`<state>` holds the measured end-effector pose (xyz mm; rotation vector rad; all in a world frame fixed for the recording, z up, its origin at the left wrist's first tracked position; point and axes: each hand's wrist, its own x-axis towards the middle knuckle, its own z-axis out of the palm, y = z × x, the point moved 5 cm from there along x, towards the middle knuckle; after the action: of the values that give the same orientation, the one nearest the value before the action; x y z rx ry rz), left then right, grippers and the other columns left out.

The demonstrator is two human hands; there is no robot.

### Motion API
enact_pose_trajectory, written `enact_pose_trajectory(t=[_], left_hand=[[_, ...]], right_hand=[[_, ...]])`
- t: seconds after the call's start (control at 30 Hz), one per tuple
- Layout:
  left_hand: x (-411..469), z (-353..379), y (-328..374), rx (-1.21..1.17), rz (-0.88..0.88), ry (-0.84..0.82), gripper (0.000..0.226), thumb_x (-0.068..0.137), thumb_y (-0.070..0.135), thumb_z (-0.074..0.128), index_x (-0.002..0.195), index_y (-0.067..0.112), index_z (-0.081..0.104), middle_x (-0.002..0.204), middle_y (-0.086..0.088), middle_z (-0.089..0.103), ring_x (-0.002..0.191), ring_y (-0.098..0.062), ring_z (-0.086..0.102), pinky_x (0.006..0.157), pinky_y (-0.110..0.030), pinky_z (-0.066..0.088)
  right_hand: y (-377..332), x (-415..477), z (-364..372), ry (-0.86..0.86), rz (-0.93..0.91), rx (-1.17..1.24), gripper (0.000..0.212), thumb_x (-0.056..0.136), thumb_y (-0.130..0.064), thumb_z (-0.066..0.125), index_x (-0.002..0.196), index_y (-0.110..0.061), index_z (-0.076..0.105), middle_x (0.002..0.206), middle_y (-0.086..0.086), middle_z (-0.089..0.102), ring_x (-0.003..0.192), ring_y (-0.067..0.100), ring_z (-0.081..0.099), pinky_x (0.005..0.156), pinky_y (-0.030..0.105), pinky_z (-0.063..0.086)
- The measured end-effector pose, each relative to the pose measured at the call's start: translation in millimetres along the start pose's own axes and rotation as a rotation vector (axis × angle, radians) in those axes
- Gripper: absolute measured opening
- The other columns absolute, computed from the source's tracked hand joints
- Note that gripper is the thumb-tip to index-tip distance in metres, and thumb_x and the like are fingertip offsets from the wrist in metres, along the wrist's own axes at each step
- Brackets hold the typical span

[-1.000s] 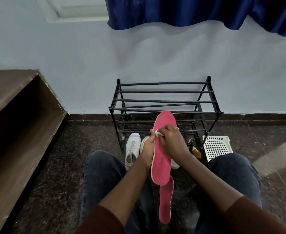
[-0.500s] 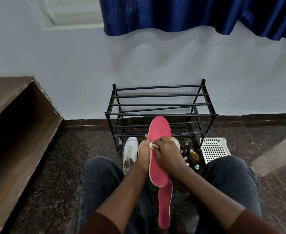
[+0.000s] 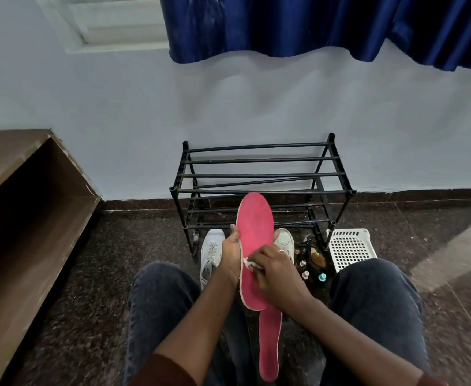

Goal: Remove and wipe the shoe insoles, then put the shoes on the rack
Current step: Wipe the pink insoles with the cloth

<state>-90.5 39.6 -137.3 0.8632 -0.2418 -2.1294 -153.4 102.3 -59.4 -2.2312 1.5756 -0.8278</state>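
A pink insole (image 3: 255,227) was held upright between the knees, its toe end raised in front of the black shoe rack (image 3: 262,176). Its left edge was gripped by the left hand (image 3: 230,253), with the thumb seen at the edge and the fingers curled behind, out of sight. The right hand (image 3: 274,271) was laid over the lower middle of the insole's pink face, its fingers curled round a small white cloth (image 3: 249,263) that was pressed against the surface. The heel end of the insole was seen just below the right hand.

A second pink insole (image 3: 269,346) was seen lying lengthwise on the dark speckled floor (image 3: 89,274) between the legs, its upper end overlapped in the view by the held one. Two white sneakers (image 3: 210,256) were set on the floor just in front of the rack, one to the left of the left hand and the other largely hidden behind the raised insole and the right hand. The rack's shelves carried no shoes.

To the right of the sneakers a few small bottles (image 3: 312,271) were stood beside a white perforated basket (image 3: 350,247). A brown wooden shelf unit (image 3: 20,204) was placed along the left wall side, and a blue curtain (image 3: 326,23) was hung above.
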Motion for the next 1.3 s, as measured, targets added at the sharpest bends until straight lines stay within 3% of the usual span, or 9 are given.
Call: enact_pose_trajectory(t=[0.17,0.27,0.37,0.5,0.67,0.87,1.0,1.1,1.3], left_hand=[[0.1,-0.1,-0.8,0.133,0.084,0.066,0.074,0.096,0.057,0.026,0.138,-0.003,0.041,0.137,-0.027,0.044,0.115,-0.032,0.053,0.097,-0.036,0.047],[2.7,2.4,4.0,0.168,0.134,0.056,0.036,0.098,0.041,0.037,0.100,0.013,0.060,0.101,-0.008,0.060,0.087,-0.012,0.062,0.080,-0.020,0.051],[0.4,0.7,3.2,0.138,0.139,0.053,0.050,0.092,0.046,0.035,0.098,0.009,0.068,0.095,-0.011,0.064,0.089,-0.024,0.065,0.083,-0.035,0.052],[-0.4,5.5,9.3,-0.003,0.147,-0.070,0.047,0.093,0.038,0.048,0.085,0.000,0.075,0.085,-0.016,0.070,0.077,-0.028,0.071,0.068,-0.035,0.059],[-9.2,7.0,13.1,0.042,0.128,-0.051,0.061,0.083,0.052,0.053,0.105,-0.003,0.070,0.110,-0.026,0.064,0.096,-0.035,0.067,0.081,-0.044,0.055],[-23.0,23.8,14.8,0.091,0.227,-0.036,0.074,0.098,0.034,0.024,0.051,0.003,0.072,0.059,-0.009,0.069,0.052,-0.017,0.068,0.048,-0.024,0.055],[-16.4,11.8,12.8,0.097,0.178,-0.054,0.058,0.089,0.038,0.034,0.068,0.005,0.077,0.070,-0.010,0.071,0.063,-0.020,0.070,0.058,-0.027,0.058],[-18.6,11.1,11.7,0.056,0.158,-0.067,0.065,0.098,0.043,0.026,0.084,0.006,0.077,0.084,-0.013,0.072,0.075,-0.025,0.071,0.067,-0.033,0.058],[-17.5,4.3,17.4,0.047,0.137,-0.049,0.063,0.095,0.049,0.028,0.100,0.003,0.071,0.089,-0.014,0.071,0.078,-0.026,0.070,0.069,-0.034,0.058]], right_hand=[[6.2,24.3,-9.9,0.073,0.038,-0.031,0.019,0.073,-0.004,0.047,0.071,-0.001,0.066,0.070,0.013,0.059,0.059,0.031,0.055,0.055,0.036,0.046],[17.9,53.1,-14.1,0.077,0.088,-0.099,0.018,0.082,-0.004,0.052,0.082,0.001,0.069,0.080,0.017,0.061,0.071,0.035,0.057,0.065,0.042,0.047],[23.4,67.8,-14.9,0.052,0.110,-0.124,0.018,0.088,-0.009,0.054,0.094,0.000,0.068,0.090,0.018,0.061,0.084,0.036,0.056,0.075,0.043,0.045],[9.5,54.4,-14.6,0.031,0.036,-0.084,0.014,0.080,-0.001,0.059,0.089,-0.001,0.069,0.083,0.017,0.061,0.076,0.035,0.057,0.068,0.042,0.045],[-0.1,12.4,-6.8,-0.010,-0.014,-0.005,0.020,0.074,-0.004,0.054,0.085,-0.007,0.071,0.079,0.011,0.062,0.074,0.031,0.057,0.062,0.038,0.047],[1.5,19.0,-6.4,0.036,-0.010,-0.031,0.017,0.072,-0.006,0.054,0.076,-0.005,0.071,0.070,0.011,0.059,0.063,0.031,0.057,0.054,0.039,0.050],[18.0,55.8,-12.8,0.106,0.067,-0.099,0.014,0.079,-0.003,0.057,0.081,0.000,0.070,0.075,0.016,0.058,0.070,0.036,0.056,0.059,0.042,0.050],[22.8,69.4,-19.1,0.151,0.139,-0.142,0.017,0.087,-0.009,0.056,0.088,0.002,0.069,0.082,0.019,0.056,0.085,0.035,0.051,0.064,0.039,0.044],[16.4,46.7,-11.9,0.078,0.129,-0.074,0.011,0.080,-0.002,0.062,0.085,0.000,0.071,0.079,0.017,0.056,0.078,0.034,0.054,0.063,0.033,0.040]])
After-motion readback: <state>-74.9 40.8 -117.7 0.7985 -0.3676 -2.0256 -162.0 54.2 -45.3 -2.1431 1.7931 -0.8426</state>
